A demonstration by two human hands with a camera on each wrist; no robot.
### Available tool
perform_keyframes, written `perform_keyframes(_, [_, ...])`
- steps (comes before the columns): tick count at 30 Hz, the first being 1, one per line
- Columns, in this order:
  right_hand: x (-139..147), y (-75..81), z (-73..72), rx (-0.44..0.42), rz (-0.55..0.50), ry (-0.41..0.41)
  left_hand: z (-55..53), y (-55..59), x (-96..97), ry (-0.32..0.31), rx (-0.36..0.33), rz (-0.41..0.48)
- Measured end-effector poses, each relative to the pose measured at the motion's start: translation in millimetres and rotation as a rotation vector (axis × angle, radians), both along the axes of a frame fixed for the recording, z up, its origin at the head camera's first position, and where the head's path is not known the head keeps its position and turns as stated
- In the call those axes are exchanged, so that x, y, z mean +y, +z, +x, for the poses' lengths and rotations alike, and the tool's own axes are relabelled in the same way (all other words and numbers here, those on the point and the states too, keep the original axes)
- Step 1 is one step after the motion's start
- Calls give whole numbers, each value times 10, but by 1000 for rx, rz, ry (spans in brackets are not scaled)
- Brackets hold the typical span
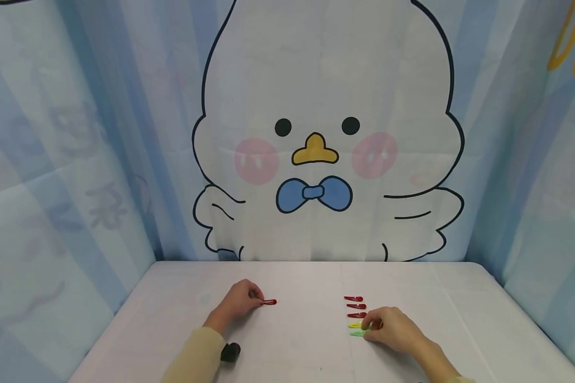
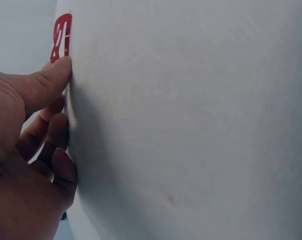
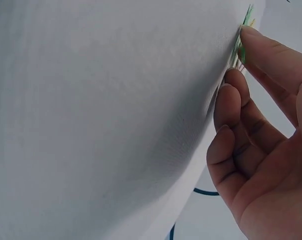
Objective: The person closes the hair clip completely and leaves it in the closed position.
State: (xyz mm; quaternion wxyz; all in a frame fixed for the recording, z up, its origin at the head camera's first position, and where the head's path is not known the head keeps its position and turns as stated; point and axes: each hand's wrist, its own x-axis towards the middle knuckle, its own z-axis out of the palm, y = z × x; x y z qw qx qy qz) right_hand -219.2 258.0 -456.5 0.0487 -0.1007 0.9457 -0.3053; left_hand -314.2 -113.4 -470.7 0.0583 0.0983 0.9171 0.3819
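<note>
My left hand is at the left of the table, thumb and fingertips pinching one end of a red snap hair clip. In the left wrist view the clip's slotted red end sticks out past the thumb, close over the white cloth. On the right, my right hand pinches a light green hair clip between thumb and finger; the hand covers its right end. Just above it lies a yellow hair clip, partly behind the fingers. Three red hair clips, the top one among them, continue the column upward.
A white cloth covers the table. Behind it hangs a curtain printed with a white cartoon bird, and blue-striped curtains close off both sides. A black device sits at my left wrist, beside the pale yellow sleeve.
</note>
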Motion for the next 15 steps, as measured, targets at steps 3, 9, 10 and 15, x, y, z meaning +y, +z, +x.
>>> perform_keyframes(3, [9,-5,-6,6,-11,8,20,11,-18,-12,20,-2])
perform_keyframes(9, [31,-2,-29,13,-43,3,29,45,-65,-29,56,-13])
perform_keyframes(10, [32,4,-32,13,-47,-3,27,48,-72,-27,58,-9])
perform_keyframes(15, [28,42,-51,29,-64,-40,28,36,-100,1,59,26])
